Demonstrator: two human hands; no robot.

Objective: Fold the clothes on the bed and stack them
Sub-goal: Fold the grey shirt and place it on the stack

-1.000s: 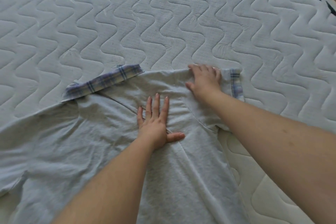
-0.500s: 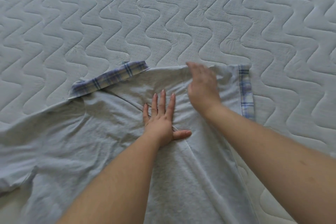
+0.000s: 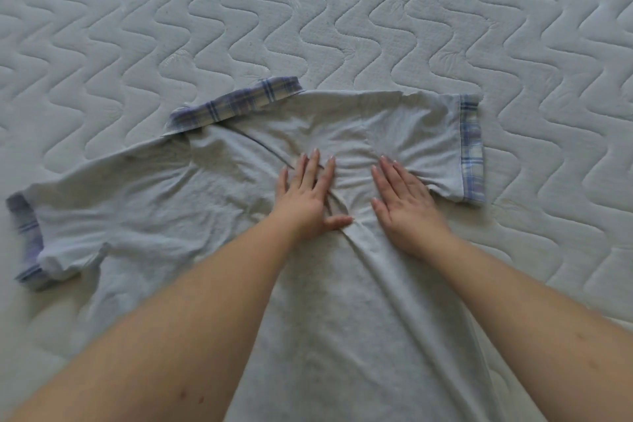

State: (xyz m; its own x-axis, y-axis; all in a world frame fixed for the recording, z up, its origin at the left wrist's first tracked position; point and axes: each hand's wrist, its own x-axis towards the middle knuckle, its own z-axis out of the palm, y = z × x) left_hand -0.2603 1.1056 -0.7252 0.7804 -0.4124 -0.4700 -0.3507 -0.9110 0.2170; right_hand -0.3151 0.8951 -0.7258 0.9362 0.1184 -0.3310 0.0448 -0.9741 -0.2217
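Head view: a light grey short-sleeved shirt (image 3: 171, 202) is spread flat on a white quilted mattress (image 3: 342, 10), with its collar end turned away from the person. The collar (image 3: 236, 103) is made of blue plaid cloth and lies along the far edge of the shirt, to the left of the middle. A plaid cuff (image 3: 472, 151) is seen on the sleeve at the right, and another plaid cuff (image 3: 25, 236) on the sleeve at the left, which is stretched out toward the left edge of the picture.

The left hand (image 3: 305, 199) is laid flat on the upper middle of the shirt, palm down. Its fingers (image 3: 313, 168) are held straight and slightly spread, and the thumb is stretched out to the right. The right hand (image 3: 400, 202) is placed just beside it, also palm down on the cloth, with its fingers (image 3: 394, 175) straight and pointed away from the person. Nothing is gripped by either hand; the cloth is only pressed under the palms.

Between the two hands the cloth is gathered into small wrinkles, and a raised fold is seen running from between the wrists toward the lower part of the shirt. The right sleeve lies just beyond the right hand's fingers, and its cuff is not touched by them. The collar is well apart from the left fingertips.
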